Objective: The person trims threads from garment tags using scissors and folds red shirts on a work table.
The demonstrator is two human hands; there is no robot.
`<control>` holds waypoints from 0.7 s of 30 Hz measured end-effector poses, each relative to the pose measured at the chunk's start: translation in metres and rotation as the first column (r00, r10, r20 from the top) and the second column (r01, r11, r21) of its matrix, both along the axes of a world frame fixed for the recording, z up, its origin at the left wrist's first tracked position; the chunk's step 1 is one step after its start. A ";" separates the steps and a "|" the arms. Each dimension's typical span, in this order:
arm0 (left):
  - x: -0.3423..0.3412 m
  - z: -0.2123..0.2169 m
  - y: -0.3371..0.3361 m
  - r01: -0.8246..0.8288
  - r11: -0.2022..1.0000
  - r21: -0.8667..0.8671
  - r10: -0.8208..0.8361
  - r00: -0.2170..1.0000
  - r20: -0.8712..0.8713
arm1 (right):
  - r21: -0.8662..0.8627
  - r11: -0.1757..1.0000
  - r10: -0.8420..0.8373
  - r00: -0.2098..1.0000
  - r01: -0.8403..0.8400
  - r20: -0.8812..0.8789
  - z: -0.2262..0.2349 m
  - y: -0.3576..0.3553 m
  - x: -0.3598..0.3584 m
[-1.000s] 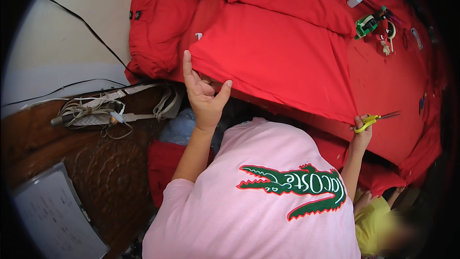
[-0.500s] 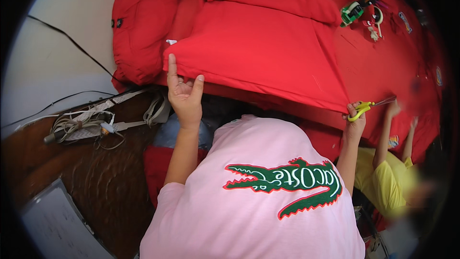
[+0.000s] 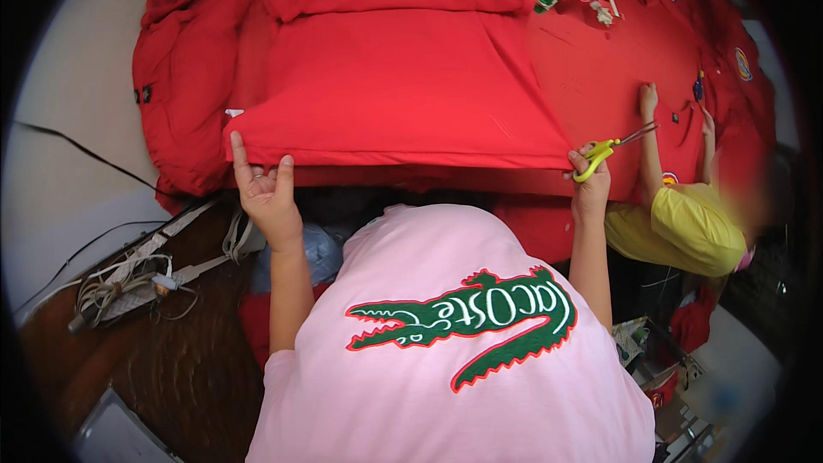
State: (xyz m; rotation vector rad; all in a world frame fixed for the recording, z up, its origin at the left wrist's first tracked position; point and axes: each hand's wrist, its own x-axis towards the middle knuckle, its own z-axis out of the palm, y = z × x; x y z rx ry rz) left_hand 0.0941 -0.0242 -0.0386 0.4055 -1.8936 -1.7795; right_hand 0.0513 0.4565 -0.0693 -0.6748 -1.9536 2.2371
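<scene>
Red folded garment (image 3: pixel 394 86) lies flat on the stack, left hand (image 3: pixel 267 193) pinching its near edge, right hand (image 3: pixel 590 180) gripping yellow scissors (image 3: pixel 604 150); trimming looks undone.

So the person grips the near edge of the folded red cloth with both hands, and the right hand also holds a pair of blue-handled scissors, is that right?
Nearly. The head view shows the scissors in the right hand have yellow-green handles, not blue. Otherwise yes: the left hand and right hand both hold the near edge of the folded red cloth.
</scene>
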 end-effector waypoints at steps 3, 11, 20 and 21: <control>0.003 -0.007 -0.003 -0.049 0.995 -0.082 0.053 0.997 0.049 | 0.026 1.000 -0.016 1.000 0.016 0.008 0.002 -0.003 0.001; 0.032 -0.048 -0.019 -0.205 0.978 -0.040 0.208 0.936 0.284 | 0.091 0.993 0.061 0.987 -0.075 0.151 -0.015 0.002 0.005; -0.024 -0.054 -0.051 -0.232 0.934 0.273 0.108 0.910 0.401 | 0.131 0.939 0.276 0.926 -0.317 0.258 -0.017 -0.005 -0.053; -0.054 -0.027 -0.060 -0.160 0.960 0.231 0.071 0.934 0.351 | 0.096 0.966 0.216 0.955 -0.239 0.205 0.012 -0.026 -0.078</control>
